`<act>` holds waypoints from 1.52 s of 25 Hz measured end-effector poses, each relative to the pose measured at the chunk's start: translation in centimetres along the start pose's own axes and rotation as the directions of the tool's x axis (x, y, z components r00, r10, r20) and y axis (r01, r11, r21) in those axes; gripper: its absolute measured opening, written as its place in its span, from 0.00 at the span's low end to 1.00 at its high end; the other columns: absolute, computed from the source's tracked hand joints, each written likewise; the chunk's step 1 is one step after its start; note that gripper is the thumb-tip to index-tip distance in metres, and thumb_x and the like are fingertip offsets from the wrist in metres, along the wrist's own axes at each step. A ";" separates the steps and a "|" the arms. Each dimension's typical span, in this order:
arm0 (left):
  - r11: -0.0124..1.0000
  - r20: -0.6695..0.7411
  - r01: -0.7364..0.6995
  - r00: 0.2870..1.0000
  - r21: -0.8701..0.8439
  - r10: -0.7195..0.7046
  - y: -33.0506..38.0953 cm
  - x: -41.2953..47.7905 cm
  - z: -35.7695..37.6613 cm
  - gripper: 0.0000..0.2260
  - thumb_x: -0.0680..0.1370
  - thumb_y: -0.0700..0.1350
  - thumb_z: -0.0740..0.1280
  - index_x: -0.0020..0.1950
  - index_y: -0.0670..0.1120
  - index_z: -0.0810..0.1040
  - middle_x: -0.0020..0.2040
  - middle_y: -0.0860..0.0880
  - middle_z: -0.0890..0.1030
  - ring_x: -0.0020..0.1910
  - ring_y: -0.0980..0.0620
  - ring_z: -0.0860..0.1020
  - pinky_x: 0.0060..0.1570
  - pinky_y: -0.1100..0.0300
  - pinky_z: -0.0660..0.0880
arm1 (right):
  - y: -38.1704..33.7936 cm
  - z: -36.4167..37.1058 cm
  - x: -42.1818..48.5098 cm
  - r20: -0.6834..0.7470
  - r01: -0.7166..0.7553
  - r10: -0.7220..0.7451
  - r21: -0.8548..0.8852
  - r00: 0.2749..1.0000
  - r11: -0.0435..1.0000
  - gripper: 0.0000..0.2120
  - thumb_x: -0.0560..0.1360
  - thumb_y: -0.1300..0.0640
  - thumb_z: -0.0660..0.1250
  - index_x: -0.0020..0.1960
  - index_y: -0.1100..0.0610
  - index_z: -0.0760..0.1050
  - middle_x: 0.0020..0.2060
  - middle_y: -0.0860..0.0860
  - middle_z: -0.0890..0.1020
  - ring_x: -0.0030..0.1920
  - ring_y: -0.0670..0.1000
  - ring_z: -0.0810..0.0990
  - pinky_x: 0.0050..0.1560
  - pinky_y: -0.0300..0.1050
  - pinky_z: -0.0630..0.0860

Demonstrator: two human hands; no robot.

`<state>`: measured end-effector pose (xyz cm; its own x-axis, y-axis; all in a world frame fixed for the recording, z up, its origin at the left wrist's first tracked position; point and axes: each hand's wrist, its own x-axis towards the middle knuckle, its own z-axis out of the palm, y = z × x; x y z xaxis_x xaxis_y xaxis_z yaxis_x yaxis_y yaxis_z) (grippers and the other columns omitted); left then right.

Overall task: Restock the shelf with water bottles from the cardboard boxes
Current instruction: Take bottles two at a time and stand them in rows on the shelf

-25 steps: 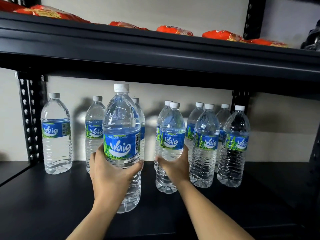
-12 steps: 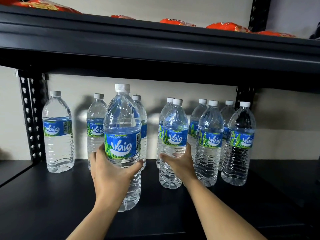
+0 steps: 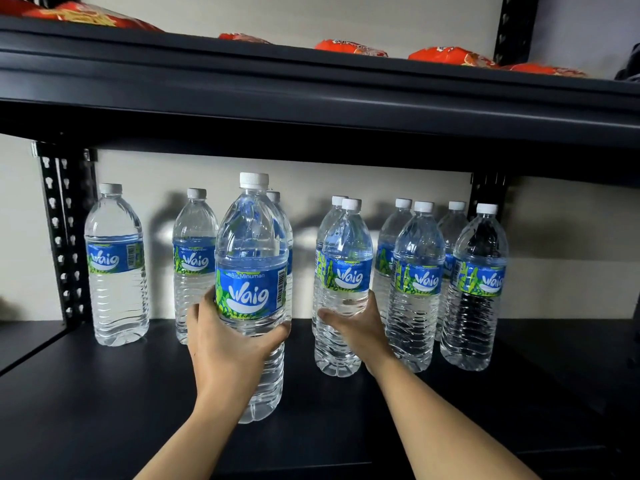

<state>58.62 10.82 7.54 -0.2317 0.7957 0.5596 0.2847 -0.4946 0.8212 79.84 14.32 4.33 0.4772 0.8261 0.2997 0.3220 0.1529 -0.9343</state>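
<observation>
Trouble would come from shoving: my left hand (image 3: 235,344) is wrapped round the near bottle (image 3: 251,292) at the front of the shelf (image 3: 104,410), my right hand (image 3: 360,327) clasps a farther bottle (image 3: 344,282) just beside the right-hand bottles (image 3: 417,289), which a hard push could topple.

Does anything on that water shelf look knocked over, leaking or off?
Nothing stands out. Every water bottle stands upright with its white cap on, and no puddle shows on the black shelf. The left hand grips the front bottle, the right hand a middle bottle. Only the spacing is uneven: the far-left bottle stands apart.
</observation>
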 end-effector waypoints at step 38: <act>0.977 0.348 0.205 0.914 0.051 -0.210 -9.1 -0.1 3.6 0.38 0.61 0.48 0.83 0.62 0.46 0.64 0.54 0.53 0.75 0.54 0.53 0.76 0.53 0.62 0.69 | 4.9 -2.1 -4.9 0.237 0.113 0.237 -0.890 0.942 0.442 0.50 0.73 0.25 0.49 0.80 0.59 0.46 0.80 0.53 0.47 0.79 0.51 0.44 0.78 0.49 0.44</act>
<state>59.42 16.55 -0.41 0.0527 0.9525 0.3000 0.2781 -0.3025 0.9116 80.78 9.85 -1.31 0.3322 0.9431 0.0155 0.9238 -0.3220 -0.2071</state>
